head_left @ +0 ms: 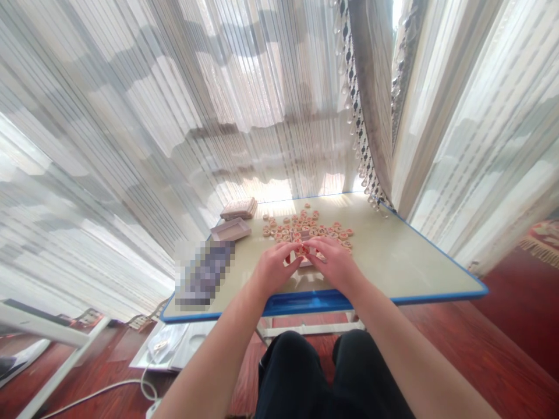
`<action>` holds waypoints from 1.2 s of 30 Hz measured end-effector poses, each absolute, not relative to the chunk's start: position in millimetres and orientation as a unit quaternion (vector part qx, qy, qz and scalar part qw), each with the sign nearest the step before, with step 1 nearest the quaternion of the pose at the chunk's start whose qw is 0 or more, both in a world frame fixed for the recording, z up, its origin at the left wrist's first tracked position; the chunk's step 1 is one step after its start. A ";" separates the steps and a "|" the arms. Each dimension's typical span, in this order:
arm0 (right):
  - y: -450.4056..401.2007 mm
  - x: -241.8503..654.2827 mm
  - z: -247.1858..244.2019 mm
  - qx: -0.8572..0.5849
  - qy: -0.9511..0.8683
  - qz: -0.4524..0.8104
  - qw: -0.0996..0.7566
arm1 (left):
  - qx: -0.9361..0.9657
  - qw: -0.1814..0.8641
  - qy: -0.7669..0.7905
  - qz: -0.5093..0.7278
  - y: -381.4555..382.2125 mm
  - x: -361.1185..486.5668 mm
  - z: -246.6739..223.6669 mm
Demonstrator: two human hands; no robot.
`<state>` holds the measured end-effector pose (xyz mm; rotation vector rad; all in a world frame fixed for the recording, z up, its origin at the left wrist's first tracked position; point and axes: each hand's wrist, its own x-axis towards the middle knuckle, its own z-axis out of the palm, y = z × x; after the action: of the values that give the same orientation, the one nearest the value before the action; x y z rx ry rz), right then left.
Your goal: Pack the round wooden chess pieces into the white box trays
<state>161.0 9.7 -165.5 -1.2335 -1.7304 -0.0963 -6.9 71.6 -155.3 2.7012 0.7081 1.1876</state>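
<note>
My left hand [274,265] and my right hand [335,262] meet near the table's front edge. Their thumbs and index fingers close from both sides around a round wooden xiangqi piece [302,249] with red marking; whether more pieces are held with it I cannot tell. Beneath the fingertips lies a pale shallow box [305,263], mostly hidden by the hands. Just beyond, many loose xiangqi pieces [305,228] with red or dark characters are scattered and partly heaped on the table.
The pale table [406,256] has a blue rim. At its back left lie an open shallow tray [230,230] and a folded stack [239,208]; a pixelated dark patch covers the front left. Sheer curtains [244,87] hang behind. A white cable [109,387] runs across the floor.
</note>
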 end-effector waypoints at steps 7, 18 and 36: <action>9.2 159.5 -167.6 -0.572 -0.705 -0.080 0.411 | 0.865 0.026 0.303 0.399 70.1 -9.0 -153.4; 14.0 155.7 -169.8 -0.593 -0.706 -0.084 0.378 | 0.903 0.008 0.294 0.314 68.2 -7.7 -152.7; 4.5 156.0 -163.9 -0.607 -0.691 -0.103 0.379 | 0.896 0.016 0.307 0.320 66.8 -8.8 -151.3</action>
<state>156.0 4.5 -163.9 -1.5510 -1.7640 -0.2632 -8.8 66.8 -151.3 2.7868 0.9562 0.9967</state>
